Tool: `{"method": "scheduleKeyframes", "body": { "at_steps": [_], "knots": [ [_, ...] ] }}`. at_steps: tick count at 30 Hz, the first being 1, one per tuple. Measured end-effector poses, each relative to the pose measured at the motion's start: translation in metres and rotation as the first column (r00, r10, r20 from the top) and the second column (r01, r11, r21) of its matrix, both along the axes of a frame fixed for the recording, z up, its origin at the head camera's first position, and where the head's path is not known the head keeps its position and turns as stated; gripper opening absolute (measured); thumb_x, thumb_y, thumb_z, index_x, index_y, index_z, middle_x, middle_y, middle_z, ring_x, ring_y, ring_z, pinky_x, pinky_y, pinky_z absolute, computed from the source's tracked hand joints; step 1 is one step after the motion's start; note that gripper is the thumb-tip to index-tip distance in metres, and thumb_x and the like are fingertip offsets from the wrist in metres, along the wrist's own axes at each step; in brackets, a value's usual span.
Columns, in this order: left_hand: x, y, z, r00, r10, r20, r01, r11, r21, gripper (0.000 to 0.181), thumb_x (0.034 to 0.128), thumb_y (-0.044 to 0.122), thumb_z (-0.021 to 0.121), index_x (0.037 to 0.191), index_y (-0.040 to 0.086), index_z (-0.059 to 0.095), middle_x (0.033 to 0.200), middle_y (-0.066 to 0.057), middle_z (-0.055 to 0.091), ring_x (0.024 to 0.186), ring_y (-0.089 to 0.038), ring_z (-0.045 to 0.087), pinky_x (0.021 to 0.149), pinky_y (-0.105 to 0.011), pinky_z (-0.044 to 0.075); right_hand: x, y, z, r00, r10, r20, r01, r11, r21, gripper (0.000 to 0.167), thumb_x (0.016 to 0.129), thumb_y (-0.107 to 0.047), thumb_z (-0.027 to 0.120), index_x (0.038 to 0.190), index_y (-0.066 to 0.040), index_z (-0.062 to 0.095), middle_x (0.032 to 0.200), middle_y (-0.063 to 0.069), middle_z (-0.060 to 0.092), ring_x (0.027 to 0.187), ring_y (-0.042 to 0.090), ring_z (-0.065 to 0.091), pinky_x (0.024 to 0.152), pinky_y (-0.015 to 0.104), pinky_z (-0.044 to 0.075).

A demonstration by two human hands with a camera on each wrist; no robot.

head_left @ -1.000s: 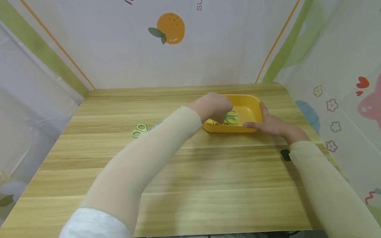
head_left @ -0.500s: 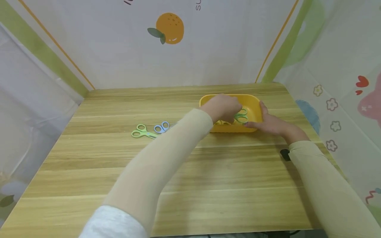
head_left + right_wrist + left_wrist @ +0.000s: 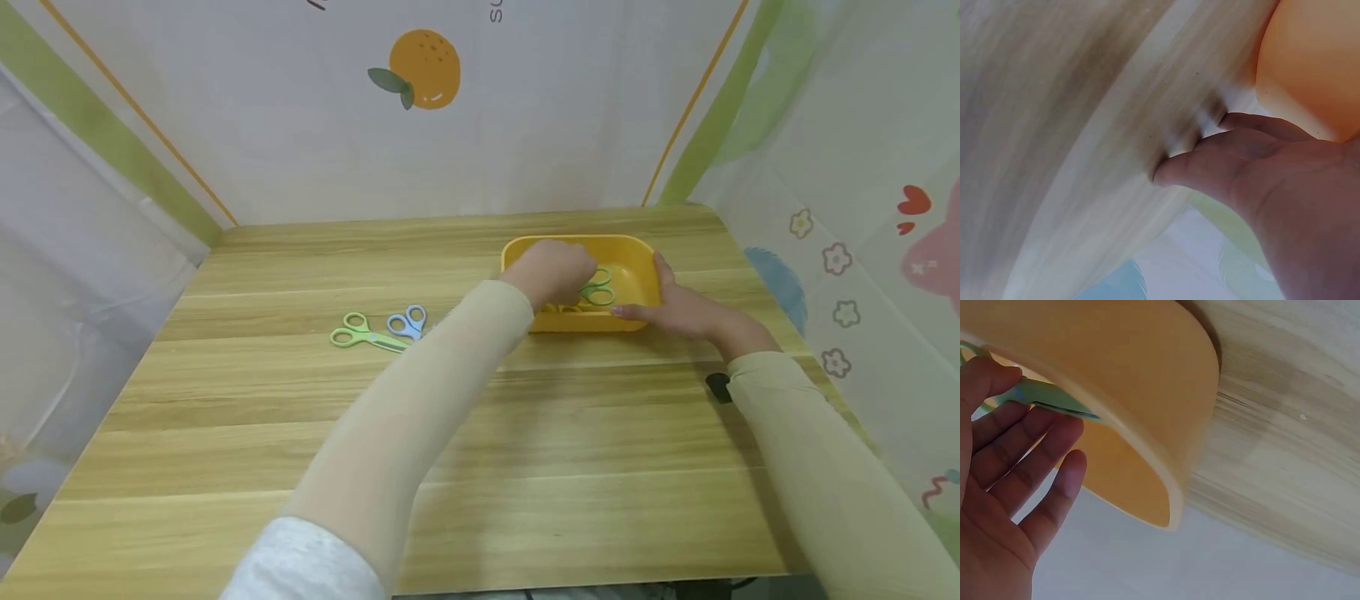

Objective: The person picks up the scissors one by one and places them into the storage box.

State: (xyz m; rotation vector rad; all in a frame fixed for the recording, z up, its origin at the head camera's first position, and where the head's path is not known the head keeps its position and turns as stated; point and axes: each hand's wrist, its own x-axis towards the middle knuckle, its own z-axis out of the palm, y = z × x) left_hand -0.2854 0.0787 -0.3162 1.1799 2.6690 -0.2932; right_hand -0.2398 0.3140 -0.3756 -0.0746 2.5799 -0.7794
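A yellow bin [image 3: 592,322] stands at the table's back right. Inside it, my left hand [image 3: 553,271] pinches green scissors [image 3: 598,293] between thumb and fingers; in the left wrist view the left hand [image 3: 1016,450] has the green scissors [image 3: 1054,399] near the bin's rim [image 3: 1141,440]. Something yellow lies under that hand, mostly hidden. My right hand [image 3: 678,310] holds the bin's right end, thumb over the front rim. In the right wrist view the right hand's [image 3: 1260,162] other fingertips rest on the table beside the bin [image 3: 1310,56].
On the table [image 3: 225,400], left of the bin, lie another green pair of scissors [image 3: 367,336] and a blue pair [image 3: 408,322], their blades partly behind my left forearm. A small black object [image 3: 718,387] is near my right wrist. Printed curtains surround the table's back and sides.
My left hand moved right within the bin with the green scissors, then slightly back left. The blue scissors have come into view from behind the forearm. My right hand stays in place.
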Motion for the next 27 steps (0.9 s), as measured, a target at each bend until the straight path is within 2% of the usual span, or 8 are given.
{"method": "scheduleKeyframes", "body": {
  "at_steps": [6, 11, 17, 22, 27],
  "knots": [
    [0.001, -0.002, 0.004, 0.997, 0.023, 0.07, -0.023, 1.0, -0.008, 0.005, 0.1072, 0.019, 0.062, 0.111, 0.019, 0.065, 0.112, 0.005, 0.066, 0.094, -0.012, 0.055, 0.091, -0.029, 0.054, 0.001, 0.0, 0.0, 1.0, -0.001, 0.01, 0.001, 1.0, -0.001, 0.136, 0.093, -0.081, 0.057, 0.156, -0.016, -0.044, 0.166, 0.046, 0.018, 0.152, 0.062, 0.03, 0.124, 0.074, 0.025],
    [0.003, -0.004, 0.004, 0.994, 0.04, 0.098, -0.038, 0.999, -0.016, 0.006, 0.1083, 0.018, 0.059, 0.112, 0.019, 0.064, 0.117, 0.003, 0.064, 0.095, -0.013, 0.053, 0.091, -0.03, 0.051, 0.001, -0.002, 0.002, 1.0, 0.001, 0.013, -0.001, 1.0, 0.001, 0.136, 0.092, -0.081, 0.057, 0.156, -0.015, -0.044, 0.166, 0.046, 0.017, 0.152, 0.062, 0.029, 0.125, 0.073, 0.025],
    [0.001, -0.007, 0.008, 0.996, 0.01, 0.087, -0.009, 1.0, -0.011, 0.009, 0.1074, 0.024, 0.064, 0.113, 0.017, 0.066, 0.112, 0.004, 0.066, 0.095, -0.012, 0.055, 0.093, -0.031, 0.054, 0.0, -0.002, 0.003, 1.0, -0.007, 0.012, 0.007, 1.0, -0.016, 0.136, 0.092, -0.081, 0.059, 0.156, -0.018, -0.044, 0.167, 0.044, 0.018, 0.154, 0.06, 0.028, 0.125, 0.073, 0.024],
    [-0.001, -0.008, 0.016, 0.998, -0.021, 0.057, 0.022, 0.999, -0.029, 0.006, 0.1058, 0.02, 0.065, 0.109, 0.015, 0.066, 0.1, 0.005, 0.06, 0.09, -0.012, 0.05, 0.087, -0.029, 0.05, -0.001, 0.0, 0.002, 1.0, -0.008, 0.023, 0.008, 1.0, -0.02, 0.136, 0.092, -0.08, 0.059, 0.156, -0.02, -0.045, 0.168, 0.043, 0.017, 0.155, 0.06, 0.027, 0.125, 0.074, 0.024],
    [-0.001, -0.009, 0.021, 1.0, -0.019, 0.024, 0.021, 0.998, -0.062, 0.007, 0.1063, 0.019, 0.062, 0.112, 0.016, 0.065, 0.107, 0.004, 0.062, 0.093, -0.014, 0.052, 0.09, -0.033, 0.054, -0.001, 0.0, 0.001, 0.999, -0.016, 0.028, 0.016, 1.0, -0.021, 0.137, 0.092, -0.081, 0.059, 0.156, -0.018, -0.044, 0.169, 0.043, 0.013, 0.156, 0.06, 0.023, 0.125, 0.074, 0.022]
  ]
}}
